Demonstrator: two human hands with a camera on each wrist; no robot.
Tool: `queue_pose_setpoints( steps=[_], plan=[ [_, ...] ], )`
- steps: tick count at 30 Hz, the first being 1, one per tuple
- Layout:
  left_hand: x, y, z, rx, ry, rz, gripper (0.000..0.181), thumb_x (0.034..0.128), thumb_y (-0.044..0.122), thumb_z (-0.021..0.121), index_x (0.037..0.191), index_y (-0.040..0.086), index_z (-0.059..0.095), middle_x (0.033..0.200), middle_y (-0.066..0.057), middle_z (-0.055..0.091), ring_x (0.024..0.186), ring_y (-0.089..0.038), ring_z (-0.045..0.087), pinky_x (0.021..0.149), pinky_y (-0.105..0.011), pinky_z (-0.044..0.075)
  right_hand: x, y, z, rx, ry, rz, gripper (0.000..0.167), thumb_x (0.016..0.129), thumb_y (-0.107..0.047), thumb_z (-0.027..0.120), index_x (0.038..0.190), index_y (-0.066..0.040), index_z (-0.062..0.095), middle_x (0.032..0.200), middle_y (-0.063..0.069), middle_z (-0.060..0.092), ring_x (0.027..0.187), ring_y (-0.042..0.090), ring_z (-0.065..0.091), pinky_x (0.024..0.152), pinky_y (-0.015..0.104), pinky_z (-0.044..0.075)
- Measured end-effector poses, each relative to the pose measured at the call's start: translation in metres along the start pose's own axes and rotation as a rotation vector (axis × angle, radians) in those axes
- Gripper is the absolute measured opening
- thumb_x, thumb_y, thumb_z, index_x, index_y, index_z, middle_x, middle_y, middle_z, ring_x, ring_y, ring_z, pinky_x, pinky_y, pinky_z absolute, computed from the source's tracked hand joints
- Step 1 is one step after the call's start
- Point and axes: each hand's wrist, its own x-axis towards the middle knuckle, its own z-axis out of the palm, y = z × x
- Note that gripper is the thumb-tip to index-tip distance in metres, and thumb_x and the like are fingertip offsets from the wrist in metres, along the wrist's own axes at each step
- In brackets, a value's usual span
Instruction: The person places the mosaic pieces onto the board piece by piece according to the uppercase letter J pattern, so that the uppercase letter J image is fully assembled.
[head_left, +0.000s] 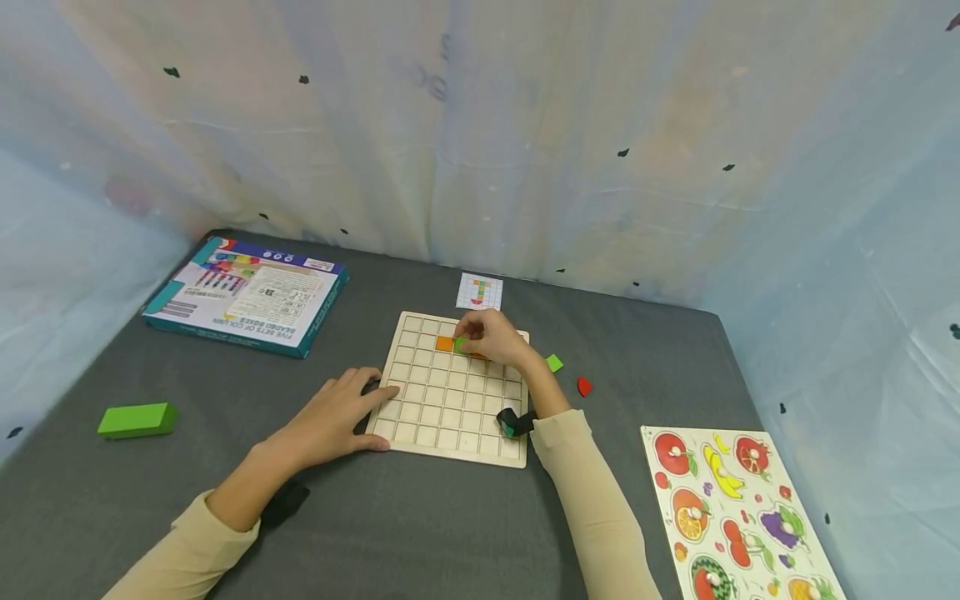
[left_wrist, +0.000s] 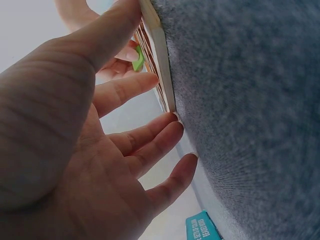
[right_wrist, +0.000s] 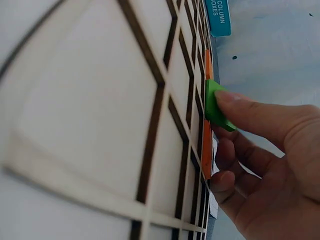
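A wooden grid board (head_left: pixel 431 414) lies in the middle of the dark cloth. My right hand (head_left: pixel 495 336) pinches a green square tile (right_wrist: pixel 215 107) between thumb and fingers over the board's far rows. In the right wrist view the tile is tilted, between one orange tile (right_wrist: pixel 208 64) and another orange tile (right_wrist: pixel 206 147) set in the grid. My left hand (head_left: pixel 330 421) steadies the board's left side, its thumb at the near corner and its index fingertip on the grid. The other left fingers reach along the board's edge, fairly straight.
A pattern card (head_left: pixel 480 292) lies beyond the board. Right of the board are a loose green tile (head_left: pixel 554 363) and a red rounded piece (head_left: pixel 584 386). A fruit puzzle (head_left: pixel 731 508) lies at the right, a boxed set (head_left: pixel 247 292) and a green block (head_left: pixel 137 421) at the left.
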Motion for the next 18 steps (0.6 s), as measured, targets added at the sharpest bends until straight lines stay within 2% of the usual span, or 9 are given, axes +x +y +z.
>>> queue_pose_setpoints(
  steps=[7,18],
  plan=[
    [-0.0002,0.0001,-0.0011,-0.006,-0.01,-0.003,0.08,0.0781,0.05,0.08,0.143,0.011,0.055,0.137,-0.018,0.047,0.123,-0.034,0.045,0.092,-0.055,0.041,-0.003,0.0003,-0.0009,-0.086,0.026,0.023,0.017,0.089,-0.002,0.074,0.106,-0.003,0.076,0.094,0.007,0.064,0.082,0.019,0.056,0.075,0.03,0.047],
    [-0.0008,0.002,-0.0028,0.004,-0.006,0.001,0.079,0.0779,0.048,0.081,0.142,0.01,0.056,0.136,-0.019,0.048,0.122,-0.034,0.046,0.091,-0.055,0.041,-0.0052,-0.0009,0.0003,-0.096,0.047,0.049,0.019,0.089,-0.002,0.074,0.107,-0.002,0.075,0.092,0.007,0.066,0.08,0.019,0.057,0.073,0.029,0.048]
  ],
)
